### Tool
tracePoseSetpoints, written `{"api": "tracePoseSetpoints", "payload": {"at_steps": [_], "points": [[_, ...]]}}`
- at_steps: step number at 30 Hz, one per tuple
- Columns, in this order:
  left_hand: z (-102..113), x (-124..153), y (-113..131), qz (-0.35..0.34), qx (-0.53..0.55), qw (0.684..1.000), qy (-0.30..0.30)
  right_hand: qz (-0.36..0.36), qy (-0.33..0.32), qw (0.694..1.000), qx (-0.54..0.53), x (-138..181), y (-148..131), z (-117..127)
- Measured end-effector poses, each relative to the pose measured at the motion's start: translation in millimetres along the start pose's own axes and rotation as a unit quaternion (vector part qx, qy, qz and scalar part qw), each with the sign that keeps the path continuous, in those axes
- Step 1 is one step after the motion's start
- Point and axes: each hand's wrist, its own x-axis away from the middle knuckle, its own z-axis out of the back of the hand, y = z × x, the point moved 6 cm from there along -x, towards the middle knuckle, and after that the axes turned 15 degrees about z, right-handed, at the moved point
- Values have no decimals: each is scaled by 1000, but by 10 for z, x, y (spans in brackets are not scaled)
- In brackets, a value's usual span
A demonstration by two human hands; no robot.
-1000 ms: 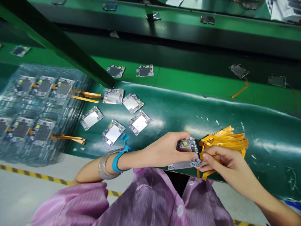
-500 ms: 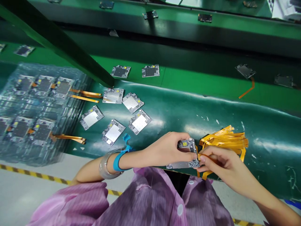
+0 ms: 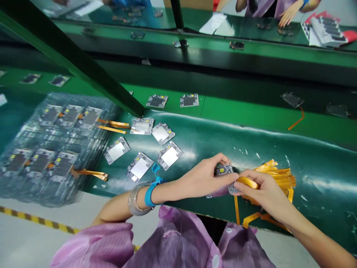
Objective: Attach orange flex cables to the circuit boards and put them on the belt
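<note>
My left hand [image 3: 205,176] grips a small circuit board [image 3: 223,172] by its edges, just above the near edge of the dark green mat [image 3: 212,141]. My right hand [image 3: 262,193] pinches a yellow flex ribbon [image 3: 248,182] against the board's right side. Behind my right hand lies a heap of yellow ribbons [image 3: 279,176]; some hang over the mat's front edge. A blue wrist strap [image 3: 152,188] and a clear bangle sit on my left wrist.
Several loose boards [image 3: 139,165] lie on the mat at left. Clear plastic trays [image 3: 52,149] holding boards with ribbons are stacked far left. A green beam [image 3: 83,63] slants across. Boards [image 3: 291,99] ride the green belt behind. Another person's hand [image 3: 287,15] shows at the top.
The view has tilted up, so the far bench and another person now show. My hands have closed together, tilting the board away, and the ribbon end now curls over at the board's edge.
</note>
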Motion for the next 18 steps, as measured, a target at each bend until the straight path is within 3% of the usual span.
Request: {"api": "tracePoseSetpoints", "payload": {"at_steps": [3, 5, 8, 11, 13, 16, 18], "points": [[497, -333, 42, -48, -42, 987, 147, 43, 63, 997, -31, -437, -122, 269], [998, -604, 31, -36, -162, 938, 305, 88, 105, 990, -29, -851, -281, 518], [1727, -986, -103, 28, -211, 897, 387, 134, 170, 976, 15, -1507, -533, 920], [2302, -1175, -307, 101, -248, 878, 396, 135, 219, 963, 83, -1919, -640, 1288], [2555, -1224, -454, 138, -274, 879, 366, 135, 253, 947, 144, -1918, -624, 1491], [2790, -1244, -617, 155, -315, 879, 324, 148, 246, 931, 226, -1545, -511, 1538], [2892, -1239, -670, 152, -338, 871, 322, 157, 180, 935, 263, -1170, -390, 1322]]}}
